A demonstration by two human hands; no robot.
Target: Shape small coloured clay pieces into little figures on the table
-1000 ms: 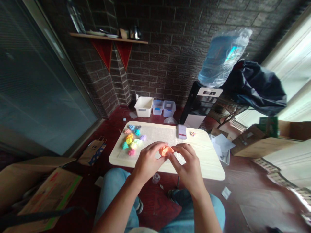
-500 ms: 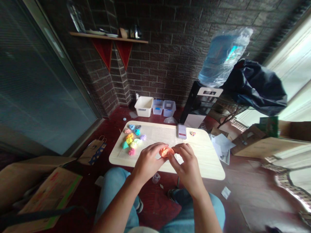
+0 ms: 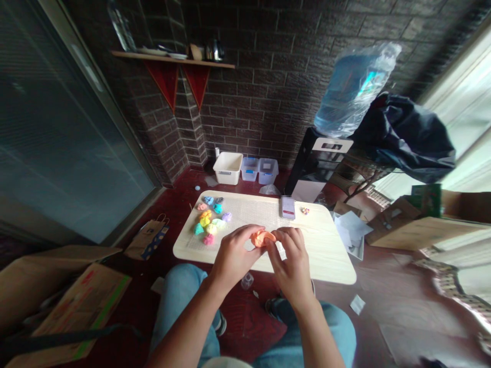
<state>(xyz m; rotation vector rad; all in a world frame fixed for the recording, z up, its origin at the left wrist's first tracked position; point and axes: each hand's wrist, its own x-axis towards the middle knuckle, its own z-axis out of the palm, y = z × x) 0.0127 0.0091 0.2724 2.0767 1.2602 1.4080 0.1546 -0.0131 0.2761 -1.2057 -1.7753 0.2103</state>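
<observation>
Above the near edge of the pale table (image 3: 326,260), a soft orange lump of modelling clay (image 3: 261,238) is pinched between both hands. My left hand (image 3: 236,253) grips its left side between thumb and fingers. On the right side, the thumb and fingertips of my right hand (image 3: 291,255) press the clay's edge. Several coloured clay lumps lie on the table's left part, among them a pink one (image 3: 208,239), a yellow one (image 3: 205,222), a teal one (image 3: 218,208) and a lilac one (image 3: 226,217). They rest on a clear bubbly sheet (image 3: 253,210).
A phone (image 3: 288,208) and a small multicoloured cluster (image 3: 305,210) sit at the table's far right. Behind stand a white bin (image 3: 227,176), two clear boxes and a water dispenser (image 3: 318,163). Cardboard boxes (image 3: 80,312) flank both sides; a paper bag (image 3: 146,239) is on the floor.
Both hands stay in nearly the same place. The orange clay has changed shape slightly, its right end now rounder, and the right hand's fingers have shifted a little on it.
</observation>
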